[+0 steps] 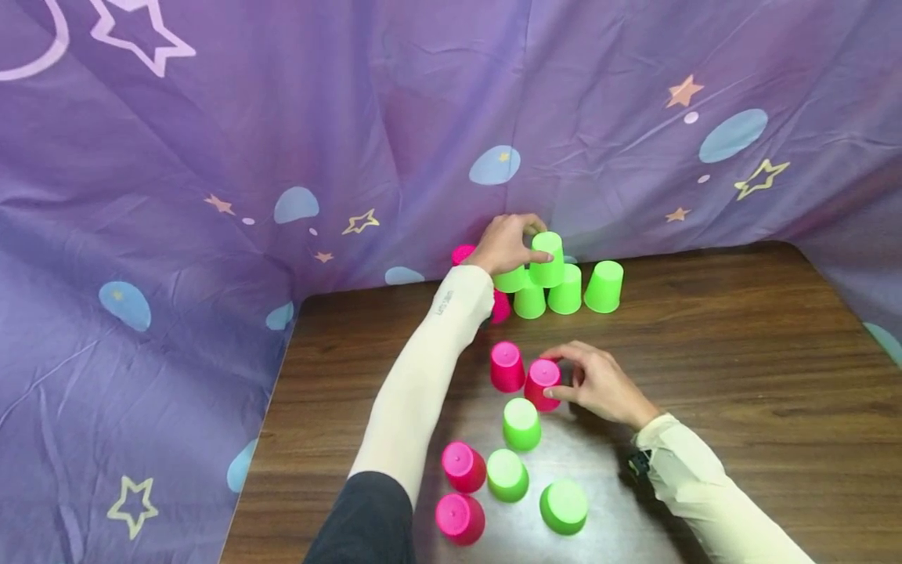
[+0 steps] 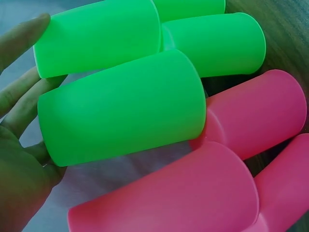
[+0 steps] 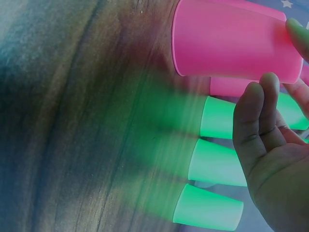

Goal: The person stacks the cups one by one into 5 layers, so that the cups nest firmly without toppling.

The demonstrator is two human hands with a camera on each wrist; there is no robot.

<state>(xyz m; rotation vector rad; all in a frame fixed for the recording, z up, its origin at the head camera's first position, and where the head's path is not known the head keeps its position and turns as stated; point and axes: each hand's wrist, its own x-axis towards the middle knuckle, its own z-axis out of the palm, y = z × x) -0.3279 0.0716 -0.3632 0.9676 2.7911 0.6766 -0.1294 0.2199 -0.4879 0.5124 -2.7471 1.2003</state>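
My left hand (image 1: pixel 503 244) pinches an upside-down green cup (image 1: pixel 546 260) near its top, between thumb and fingers. That cup sits across two green cups of a lower row, beside another upper green cup (image 2: pixel 120 108). In the left wrist view, an upper pink cup (image 2: pixel 166 193) and a lower pink cup (image 2: pixel 258 113) adjoin them. Nearer the front, my right hand (image 1: pixel 599 382) holds an upside-down pink cup (image 1: pixel 543 385) by its sides, thumb in front and fingers behind. A second pink cup (image 1: pixel 506 366) stands just left of it.
One green cup (image 1: pixel 604 287) ends the lower row at the right. Toward the front stand green cups (image 1: pixel 522 424) and pink cups (image 1: pixel 463 467), all upside down on the wooden table (image 1: pixel 740 376). A purple patterned cloth (image 1: pixel 423 117) hangs right behind the row.
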